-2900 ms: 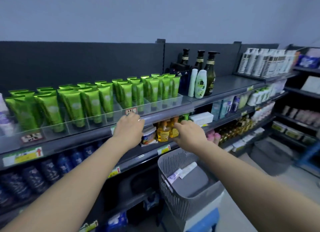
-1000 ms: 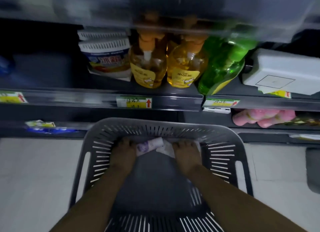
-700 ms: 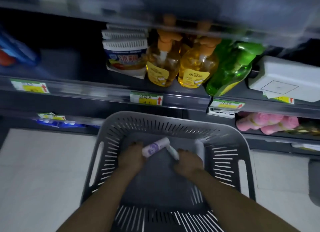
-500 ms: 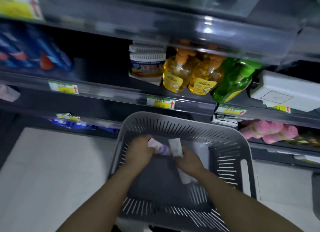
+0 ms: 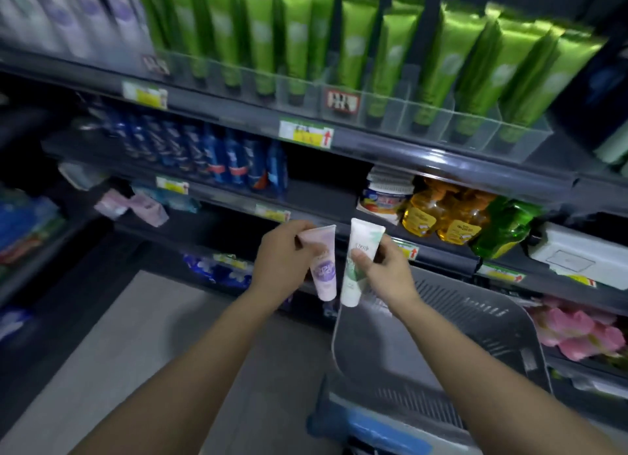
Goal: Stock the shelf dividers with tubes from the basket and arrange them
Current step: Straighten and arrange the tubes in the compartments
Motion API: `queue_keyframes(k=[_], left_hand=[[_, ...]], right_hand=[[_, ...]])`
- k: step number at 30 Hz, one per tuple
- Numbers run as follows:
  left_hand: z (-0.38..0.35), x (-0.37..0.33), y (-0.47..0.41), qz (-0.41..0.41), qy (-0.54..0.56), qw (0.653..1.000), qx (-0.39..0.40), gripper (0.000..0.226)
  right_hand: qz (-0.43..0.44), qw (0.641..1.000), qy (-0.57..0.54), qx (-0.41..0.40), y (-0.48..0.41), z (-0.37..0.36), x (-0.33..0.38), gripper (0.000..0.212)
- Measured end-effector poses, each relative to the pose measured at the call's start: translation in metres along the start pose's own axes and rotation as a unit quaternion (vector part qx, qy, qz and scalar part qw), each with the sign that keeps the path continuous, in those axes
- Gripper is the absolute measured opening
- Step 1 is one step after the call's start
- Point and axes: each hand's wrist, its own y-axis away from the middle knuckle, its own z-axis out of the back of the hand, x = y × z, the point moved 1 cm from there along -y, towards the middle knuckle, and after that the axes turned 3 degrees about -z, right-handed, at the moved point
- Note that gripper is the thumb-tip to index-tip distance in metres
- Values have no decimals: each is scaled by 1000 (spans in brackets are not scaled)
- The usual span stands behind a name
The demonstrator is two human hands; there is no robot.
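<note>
a shop (price tags (image 5: pixel 305 133) on stocked shelves (image 5: pixel 373 148))

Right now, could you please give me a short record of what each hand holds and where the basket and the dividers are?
left hand: grips a purple-labelled tube, crimped end up
right hand: grips a white-and-green tube, crimped end up
basket: grey, slotted, below the right hand
dividers: clear, on the top shelf, holding green tubes
</note>
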Motion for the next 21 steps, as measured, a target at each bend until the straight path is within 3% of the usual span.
queue_keyframes(k=[3,8,13,21], left_hand=[[55,-11,2,-18,-2,999,-28,14],[135,-21,8,-45,-17,997,-59,14],[205,-25,14,-66,-9,993,-102,13],[287,-27,-10,-71,4,985,-157,14]], right_hand=[[58,998,-1,6,11,-31,43,30],[137,990,-20,24,31,-83,103,22],[156,987,-9,37,43,-129,153,12],[237,970,4,47,35,-188,221,21]])
